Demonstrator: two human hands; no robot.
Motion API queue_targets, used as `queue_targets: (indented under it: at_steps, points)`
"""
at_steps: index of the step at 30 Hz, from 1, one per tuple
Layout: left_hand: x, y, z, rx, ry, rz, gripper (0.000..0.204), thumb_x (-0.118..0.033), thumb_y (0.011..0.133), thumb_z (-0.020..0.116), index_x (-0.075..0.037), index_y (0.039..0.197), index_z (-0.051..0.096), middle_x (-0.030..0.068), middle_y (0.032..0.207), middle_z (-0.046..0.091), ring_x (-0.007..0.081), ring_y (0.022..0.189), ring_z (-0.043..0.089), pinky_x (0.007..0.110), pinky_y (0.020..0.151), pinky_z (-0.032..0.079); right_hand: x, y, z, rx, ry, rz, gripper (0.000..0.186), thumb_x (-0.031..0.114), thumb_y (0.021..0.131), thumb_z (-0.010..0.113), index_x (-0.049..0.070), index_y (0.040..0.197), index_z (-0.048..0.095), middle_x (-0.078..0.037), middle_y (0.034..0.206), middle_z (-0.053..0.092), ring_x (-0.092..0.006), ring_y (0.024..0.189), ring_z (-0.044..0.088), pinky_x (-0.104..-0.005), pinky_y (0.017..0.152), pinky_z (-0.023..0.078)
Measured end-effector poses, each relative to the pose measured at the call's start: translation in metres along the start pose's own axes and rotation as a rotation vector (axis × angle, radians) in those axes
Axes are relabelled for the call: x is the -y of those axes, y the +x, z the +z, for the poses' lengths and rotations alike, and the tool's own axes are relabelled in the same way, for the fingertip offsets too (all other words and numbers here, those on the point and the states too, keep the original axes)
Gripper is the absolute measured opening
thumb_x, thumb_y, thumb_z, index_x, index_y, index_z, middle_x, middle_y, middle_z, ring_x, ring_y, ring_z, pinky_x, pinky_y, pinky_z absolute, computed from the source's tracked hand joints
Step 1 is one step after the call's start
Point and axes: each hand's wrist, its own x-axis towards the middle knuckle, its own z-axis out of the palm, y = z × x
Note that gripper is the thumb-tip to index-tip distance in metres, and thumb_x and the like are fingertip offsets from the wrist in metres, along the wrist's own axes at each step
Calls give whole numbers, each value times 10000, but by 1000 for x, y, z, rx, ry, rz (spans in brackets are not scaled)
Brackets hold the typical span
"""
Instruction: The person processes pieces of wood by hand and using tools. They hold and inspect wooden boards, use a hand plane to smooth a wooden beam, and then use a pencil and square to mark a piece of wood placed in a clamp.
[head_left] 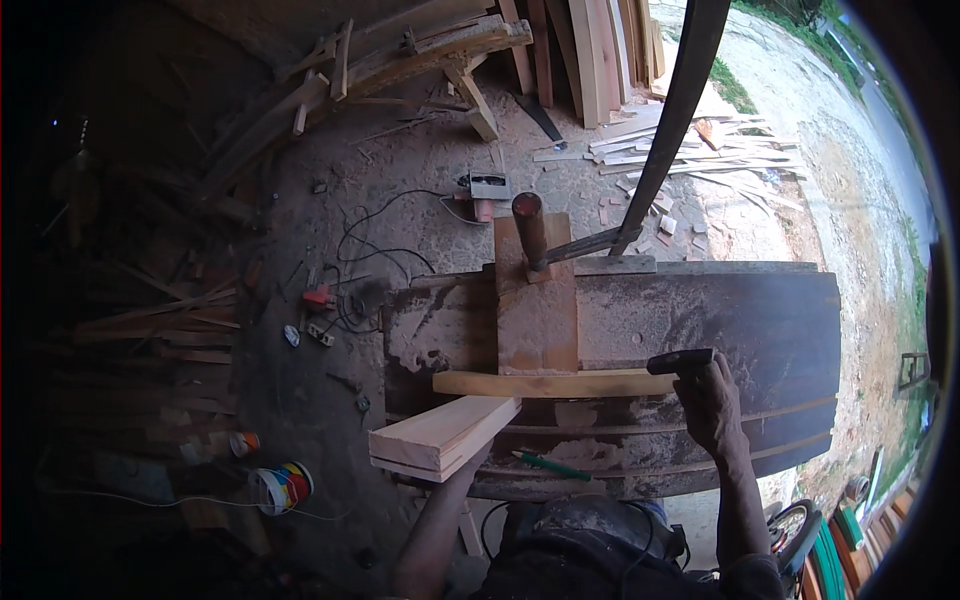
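At the near left of the dark workbench (pixel 740 330), my left hand (pixel 481 460) grips pale wooden boards (pixel 440 432) from below. The boards tilt toward the left, and most of the fingers are hidden beneath them. My right hand (pixel 708 400) is closed around a dark, elongated tool (pixel 680 361), whose exact kind I cannot make out. That tool is at the right end of a narrow yellowish wood strip (pixel 550 383) lying across the bench. In front of me, a green pencil-like stick (pixel 550 465) rests on the bench slats.
A brown board (pixel 538 335) lies crosswise on the bench, with a thick post (pixel 529 235) standing at its far end. A long dark beam (pixel 670 125) slants up beyond. On the floor are a power tool (pixel 486 190), cables, scrap wood (pixel 690 150) and a paint bucket (pixel 281 488).
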Motion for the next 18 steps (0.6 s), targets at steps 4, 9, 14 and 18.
queue_targets:
  at_steps: [4,9,14,18]
  points:
    - [-25,26,-35,4,-505,-291,602,-299,840,810,-25,1307,547,156,1174,629,313,1060,637,455,929,505,37,-17,14,491,-219,-158,442,192,918,639,209,1338,500,-79,1078,626,-294,889,699,-410,626,592]
    - [-60,67,-72,-352,-814,-666,743,-270,776,867,76,1308,480,179,1161,599,254,1059,613,396,931,507,47,-31,58,785,-250,-392,579,232,893,630,246,1444,452,-102,1172,579,-295,1062,657,-424,799,575]
    - [-35,53,-78,-263,-635,-573,663,-172,798,803,86,1310,470,192,1177,588,275,1084,602,405,958,493,54,-33,113,719,-264,-577,591,211,873,601,122,1436,445,-153,1143,569,-332,1030,657,-415,842,570]
    - [-15,50,-85,-354,-709,-814,695,-181,806,800,76,1351,454,186,1207,572,279,1111,586,412,981,483,67,-27,140,730,-278,-557,564,199,886,587,102,1426,456,-174,1140,571,-338,1014,660,-416,806,585]
